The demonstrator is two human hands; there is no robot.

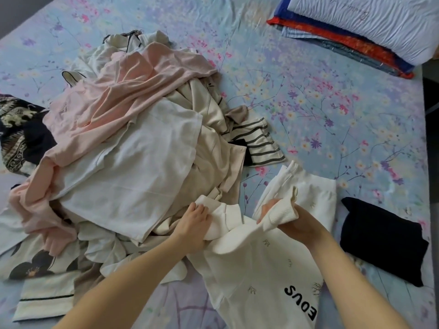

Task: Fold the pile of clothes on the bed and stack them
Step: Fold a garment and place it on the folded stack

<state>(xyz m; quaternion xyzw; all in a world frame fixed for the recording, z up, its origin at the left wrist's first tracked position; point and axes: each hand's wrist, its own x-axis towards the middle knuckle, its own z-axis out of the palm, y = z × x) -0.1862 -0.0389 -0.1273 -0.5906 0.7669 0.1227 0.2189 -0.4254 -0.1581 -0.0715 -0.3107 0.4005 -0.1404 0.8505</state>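
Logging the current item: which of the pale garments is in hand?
The white sweatshirt with black lettering, right of the pile. The left hand and right hand both grip it; other pale pieces lie in the pile.

Cream sweatshirt (256, 269) (black lettering), pink top (133, 91), black-striped cream top (259, 143), navy garment (382, 238), floral pale-blue sheet (332, 103).

Head view, steeply down over bed (332, 103)

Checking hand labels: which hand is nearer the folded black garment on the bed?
Right. The right hand, holding the white sweatshirt, is just left of the black garment; the left hand is farther left, by the pile.
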